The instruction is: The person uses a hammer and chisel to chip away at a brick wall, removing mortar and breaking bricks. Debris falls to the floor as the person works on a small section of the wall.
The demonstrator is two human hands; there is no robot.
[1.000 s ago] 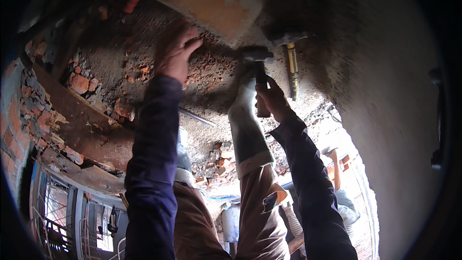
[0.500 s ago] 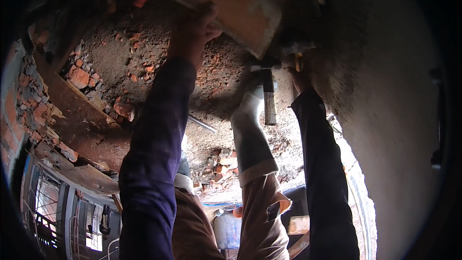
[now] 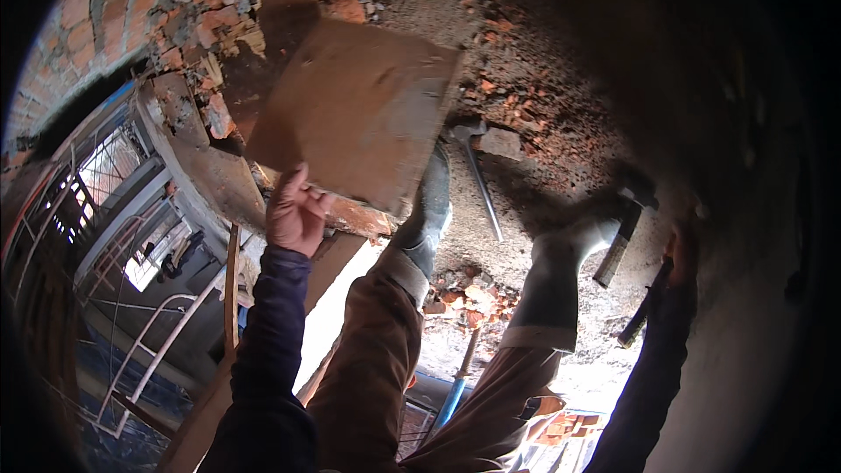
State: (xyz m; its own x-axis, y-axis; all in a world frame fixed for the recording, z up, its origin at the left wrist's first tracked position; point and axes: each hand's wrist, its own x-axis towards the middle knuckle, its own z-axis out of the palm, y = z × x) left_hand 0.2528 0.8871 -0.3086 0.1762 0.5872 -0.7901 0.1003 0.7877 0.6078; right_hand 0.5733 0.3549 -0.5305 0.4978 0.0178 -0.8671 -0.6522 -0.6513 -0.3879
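I read the left hand [image 3: 296, 221] at the near edge of a flat brown board [image 3: 355, 109], fingers clamped on that edge. The board is left of centre, tilted, its far side pointing away from the wearer; I cannot tell whether it bears on anything beyond the hand. I locate the right hand [image 3: 682, 254] at the far right, in shadow beside the grey wall [image 3: 762, 324]. Its fingers are curled around a dark tool handle [image 3: 644, 311], the free end of which points near and left; the tool's other end is too dark to identify. Just left of this hand I note a dark-handled hammer [image 3: 618, 250], close to the right boot [image 3: 545, 285]. Near the centre, a steel-shafted hammer [image 3: 478, 180] lies with its head beside a pale block [image 3: 501, 143]. Red brick rubble [image 3: 517, 109] covers the far ground.
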